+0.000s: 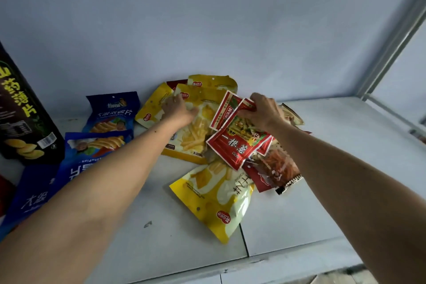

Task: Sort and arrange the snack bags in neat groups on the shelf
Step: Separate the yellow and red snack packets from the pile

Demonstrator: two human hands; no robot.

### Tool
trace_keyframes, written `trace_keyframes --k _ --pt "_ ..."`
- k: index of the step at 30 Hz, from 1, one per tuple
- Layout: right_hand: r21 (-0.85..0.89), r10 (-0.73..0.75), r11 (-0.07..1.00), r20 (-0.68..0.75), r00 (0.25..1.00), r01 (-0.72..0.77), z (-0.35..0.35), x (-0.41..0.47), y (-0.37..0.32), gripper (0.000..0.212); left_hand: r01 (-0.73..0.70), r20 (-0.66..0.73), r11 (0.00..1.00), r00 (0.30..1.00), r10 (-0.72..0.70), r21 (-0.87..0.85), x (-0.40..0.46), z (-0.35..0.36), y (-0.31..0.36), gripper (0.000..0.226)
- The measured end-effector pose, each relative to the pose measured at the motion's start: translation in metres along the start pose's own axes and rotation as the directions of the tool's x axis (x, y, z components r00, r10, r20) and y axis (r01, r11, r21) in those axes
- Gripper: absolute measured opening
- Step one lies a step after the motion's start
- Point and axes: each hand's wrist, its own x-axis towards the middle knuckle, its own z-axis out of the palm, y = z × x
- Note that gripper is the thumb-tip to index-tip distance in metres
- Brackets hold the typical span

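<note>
Hands work a jumbled pile near the shelf's (299,226) back edge: right hand (265,110) pinches red snack bags (237,145), apparently to group them; left hand (179,108) presses flat, steadying a yellow bag (196,131).

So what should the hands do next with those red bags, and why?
Probably lift the red bags clear of the pile and set them on bare shelf. The right hand already pinches their tops, they lie over yellow bags that the left hand presses on, and blue bags already sit together.
</note>
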Motion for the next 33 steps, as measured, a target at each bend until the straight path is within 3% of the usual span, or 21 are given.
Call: trace_keyframes --k 3,7,9,11,13,14,19,23,25,28,33 --pt "0.074 0.090 0.994 -0.126 0.988 -0.081 -0.016 -0.010 0.015 0.027 -0.123 -0.018 0.991 0.992 0.124 0.044 -0.016 0.004 0.024 0.079" --pt "0.201 0.219 0.964 -0.224 0.950 -0.175 -0.032 -0.020 0.039 0.024 -0.315 0.086 0.915 0.935 0.345 -0.252 -0.049 0.018 0.058 0.080" --pt "0.265 0.271 0.943 -0.264 0.926 -0.201 -0.038 -0.024 0.050 0.025 -0.256 0.179 0.871 0.917 0.356 -0.420 -0.064 0.027 0.073 0.088" --pt "0.334 0.331 0.915 -0.295 0.897 -0.228 -0.044 -0.025 0.061 0.026 -0.167 0.271 0.865 0.907 0.324 -0.474 -0.075 0.035 0.085 0.115" --pt "0.386 0.390 0.885 -0.308 0.868 -0.261 -0.051 -0.025 0.075 0.026 -0.133 0.358 0.895 0.883 0.302 -0.426 -0.080 0.049 0.094 0.152" --pt "0.405 0.414 0.872 -0.309 0.856 -0.275 -0.055 -0.025 0.083 0.025 -0.127 0.390 0.910 0.874 0.291 -0.394 -0.083 0.058 0.098 0.159" --pt "0.520 0.518 0.787 -0.264 0.813 -0.332 -0.065 -0.024 0.127 0.016 -0.181 0.371 0.972 0.901 0.226 -0.151 -0.103 0.103 0.123 0.163" --pt "0.538 0.542 0.757 -0.198 0.817 -0.371 -0.065 -0.020 0.152 0.022 -0.224 0.374 0.967 0.913 0.164 0.123 -0.109 0.121 0.139 0.160" --pt "0.540 0.549 0.750 -0.185 0.815 -0.383 -0.064 -0.018 0.163 0.022 -0.278 0.371 0.930 0.912 0.176 0.241 -0.113 0.128 0.146 0.157" --pt "0.581 0.596 0.712 -0.201 0.777 -0.395 -0.066 -0.017 0.180 0.021 -0.347 0.369 0.894 0.900 0.233 0.283 -0.117 0.135 0.149 0.144" --pt "0.640 0.708 0.626 -0.224 0.670 -0.447 -0.080 -0.017 0.210 0.027 -0.547 0.351 0.812 0.815 0.461 0.204 -0.113 0.135 0.143 0.056"
